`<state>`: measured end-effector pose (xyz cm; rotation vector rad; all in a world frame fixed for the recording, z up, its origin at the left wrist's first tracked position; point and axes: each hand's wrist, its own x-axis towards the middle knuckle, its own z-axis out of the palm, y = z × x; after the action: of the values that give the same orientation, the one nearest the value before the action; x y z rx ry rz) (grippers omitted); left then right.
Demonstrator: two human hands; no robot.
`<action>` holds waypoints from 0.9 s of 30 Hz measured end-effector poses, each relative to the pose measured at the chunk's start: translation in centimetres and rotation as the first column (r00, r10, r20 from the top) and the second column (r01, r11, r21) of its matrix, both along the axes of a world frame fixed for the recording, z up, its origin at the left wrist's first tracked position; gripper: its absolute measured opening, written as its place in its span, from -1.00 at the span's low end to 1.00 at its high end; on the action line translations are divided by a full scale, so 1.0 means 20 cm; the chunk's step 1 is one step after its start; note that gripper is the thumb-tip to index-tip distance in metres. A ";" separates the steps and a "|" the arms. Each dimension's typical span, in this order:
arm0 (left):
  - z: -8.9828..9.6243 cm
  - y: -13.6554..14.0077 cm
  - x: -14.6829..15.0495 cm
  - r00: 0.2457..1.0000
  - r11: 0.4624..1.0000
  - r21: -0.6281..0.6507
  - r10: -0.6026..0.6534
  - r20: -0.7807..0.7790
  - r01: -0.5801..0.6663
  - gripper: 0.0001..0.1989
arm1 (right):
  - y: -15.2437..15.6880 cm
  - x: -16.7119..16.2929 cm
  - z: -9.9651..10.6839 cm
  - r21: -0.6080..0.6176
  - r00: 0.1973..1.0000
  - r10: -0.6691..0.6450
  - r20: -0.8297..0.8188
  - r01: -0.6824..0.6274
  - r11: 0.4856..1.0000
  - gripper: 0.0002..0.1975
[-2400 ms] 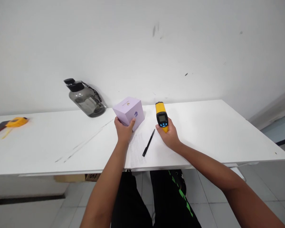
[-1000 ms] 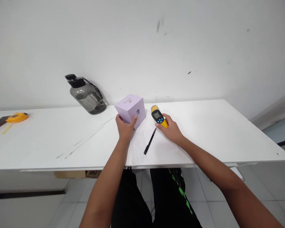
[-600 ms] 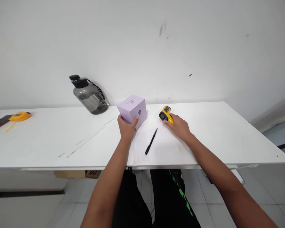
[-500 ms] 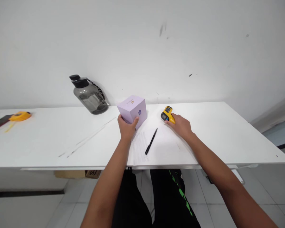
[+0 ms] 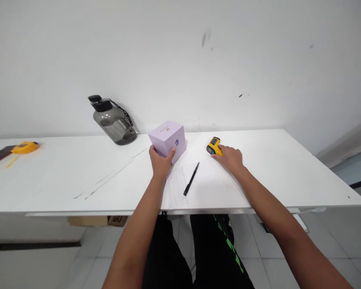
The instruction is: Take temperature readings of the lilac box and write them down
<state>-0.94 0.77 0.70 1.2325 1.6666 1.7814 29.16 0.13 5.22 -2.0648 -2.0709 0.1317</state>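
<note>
My left hand [image 5: 161,160] grips the lower near corner of a lilac cube-shaped box [image 5: 166,138], thumb on its right face and fingers on its left. To the right, my right hand [image 5: 231,159] is closed round the handle of a yellow and black infrared thermometer [image 5: 215,146], which lies low over the tabletop. Its head and small screen face up and left of my fingers. Between my forearms a black pen [image 5: 191,179] rests on a sheet of paper [image 5: 177,192] with handwriting.
A grey water bottle [image 5: 114,122] with a black lid stands near the wall. A yellow tape measure [image 5: 25,147] and a dark flat object [image 5: 1,155] sit at the far left of the white table [image 5: 63,172]. Below is a cardboard box [image 5: 88,220].
My right hand has turned the thermometer slightly, and its head has shifted a little to the right and down. The left hand and lilac box stay in place.
</note>
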 end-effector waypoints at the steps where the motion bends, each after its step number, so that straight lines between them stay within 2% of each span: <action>1: 0.00 0.00 0.00 1.000 1.000 -0.002 0.002 -0.001 -0.002 -0.04 | 0.00 0.00 -0.01 0.007 1.000 0.001 0.007 -0.001 1.000 -0.48; 6: -0.01 0.01 0.00 1.000 1.000 -0.010 -0.001 -0.003 0.001 -0.02 | 0.00 -0.01 -0.04 0.040 0.999 0.000 0.041 -0.002 0.999 -0.44; 10: -0.01 0.01 0.00 1.000 1.000 0.008 -0.008 0.019 0.007 -0.01 | -0.02 -0.03 -0.04 0.224 0.998 0.033 0.044 -0.042 0.974 -0.52; 13: -0.01 0.00 0.00 1.000 1.000 -0.007 -0.005 0.006 0.005 -0.02 | -0.05 -0.09 -0.06 0.332 0.966 0.253 0.055 -0.257 0.908 -0.57; 16: 0.00 -0.01 0.00 1.000 1.000 -0.015 0.002 -0.021 -0.003 -0.04 | -0.10 -0.18 -0.10 0.342 0.850 0.510 0.137 -0.523 0.781 -0.46; 18: 0.00 -0.01 0.00 1.000 1.000 -0.004 0.011 -0.026 -0.012 -0.04 | -0.13 -0.23 -0.13 0.346 0.782 0.587 0.209 -0.621 0.704 -0.40; 22: -0.01 0.00 0.00 1.000 1.000 0.000 0.018 -0.024 -0.018 -0.03 | -0.15 -0.27 -0.17 0.300 0.696 0.674 0.249 -0.717 0.629 -0.57; 24: -0.02 0.01 0.00 1.000 1.000 0.002 0.013 -0.023 -0.013 -0.03 | -0.14 -0.26 -0.16 0.317 0.679 0.696 0.232 -0.729 0.606 -0.67; 27: -0.03 0.01 0.00 1.000 1.000 0.012 0.011 -0.014 -0.011 -0.04 | -0.16 -0.22 -0.13 0.351 0.673 0.705 0.224 -0.731 0.585 -0.67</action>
<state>-0.93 0.92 0.18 1.2459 1.6758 1.7963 24.84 -3.03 2.53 -0.8901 -2.5707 -0.2417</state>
